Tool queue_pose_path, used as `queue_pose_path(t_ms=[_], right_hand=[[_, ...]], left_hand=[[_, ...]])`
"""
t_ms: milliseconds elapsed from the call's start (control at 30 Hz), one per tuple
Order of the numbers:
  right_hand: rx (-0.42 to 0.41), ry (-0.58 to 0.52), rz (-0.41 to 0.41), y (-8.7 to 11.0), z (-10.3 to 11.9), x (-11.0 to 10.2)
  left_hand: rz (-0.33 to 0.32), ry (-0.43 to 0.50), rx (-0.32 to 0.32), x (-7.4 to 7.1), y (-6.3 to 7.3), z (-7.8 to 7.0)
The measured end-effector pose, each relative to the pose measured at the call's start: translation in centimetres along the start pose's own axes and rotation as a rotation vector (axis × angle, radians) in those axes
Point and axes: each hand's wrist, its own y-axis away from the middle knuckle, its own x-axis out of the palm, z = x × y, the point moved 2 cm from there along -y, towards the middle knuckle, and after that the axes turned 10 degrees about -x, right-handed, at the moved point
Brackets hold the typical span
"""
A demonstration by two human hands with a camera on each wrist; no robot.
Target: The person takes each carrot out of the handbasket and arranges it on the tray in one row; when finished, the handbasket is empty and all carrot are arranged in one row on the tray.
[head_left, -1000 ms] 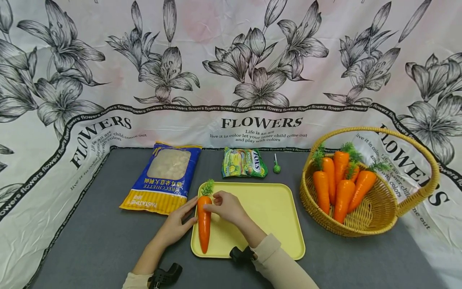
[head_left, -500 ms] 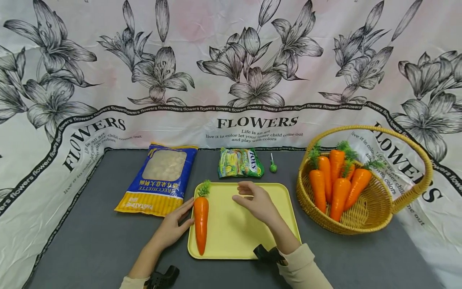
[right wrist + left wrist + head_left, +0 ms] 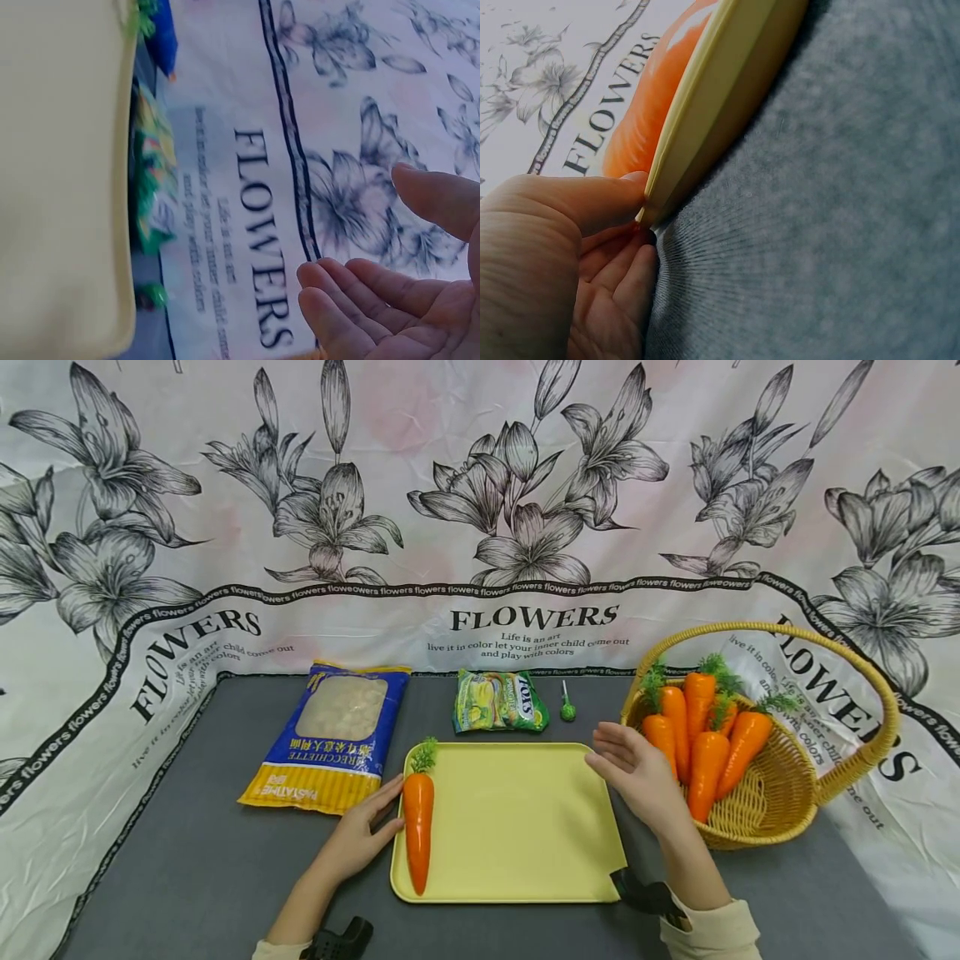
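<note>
A single orange carrot [image 3: 417, 827] with a green leafy top lies along the left side of the yellow tray [image 3: 521, 827]. My left hand [image 3: 362, 835] rests at the tray's left edge beside this carrot. In the left wrist view its thumb [image 3: 604, 201] touches the tray's rim next to the carrot, the other fingers lower down. My right hand [image 3: 639, 775] is held over the tray's right edge, fingers loosely extended and nothing in them. Just beyond it stands a wicker basket [image 3: 798, 797] with several carrots [image 3: 708, 768], one partly hidden by the hand.
A blue and yellow pasta bag [image 3: 322, 735] lies left of the tray. Behind the tray are a green candy bag [image 3: 499, 700] and a green lollipop [image 3: 567, 710]. The basket's tall handle [image 3: 862, 693] arches over it. A flower-printed cloth [image 3: 525, 627] hangs at the back.
My right hand has left the carrot on the tray and moved right, across the tray to the basket's near side. My left hand stays by the carrot.
</note>
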Motion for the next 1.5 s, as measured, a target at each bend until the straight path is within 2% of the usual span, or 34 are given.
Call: queue_pose_path(t_ms=[200, 467, 733, 967, 1200, 1400, 1500], right_hand=[[0.005, 0.076, -0.065, 1.0, -0.3, -4.2], [0.130, 0.298, -0.108, 1.5, -1.1, -9.6], [0.255, 0.374, -0.149, 1.0, -3.3, -13.5], [0.346, 0.409, -0.147, 0.3, -5.8, -15.9], [0.442, 0.363, -0.130, -0.1, -8.3, -17.3], [0.518, 0.381, -0.143, -0.6, -9.3, -18.2], [0.557, 0.408, -0.124, -0.7, -9.5, -18.4]], left_hand=[[0.000, 0.005, 0.001, -0.1, 0.0, -0.1], [-0.012, 0.002, 0.023, 0.0, 0.0, -0.2], [-0.025, -0.008, 0.009, 0.1, 0.1, -0.2], [-0.017, -0.010, 0.020, 0.0, 0.1, -0.2], [-0.013, -0.002, 0.014, 0.0, 0.2, -0.3], [-0.012, 0.002, 0.032, 0.1, 0.1, -0.3], [-0.008, 0.005, 0.030, 0.1, 0.0, -0.2]])
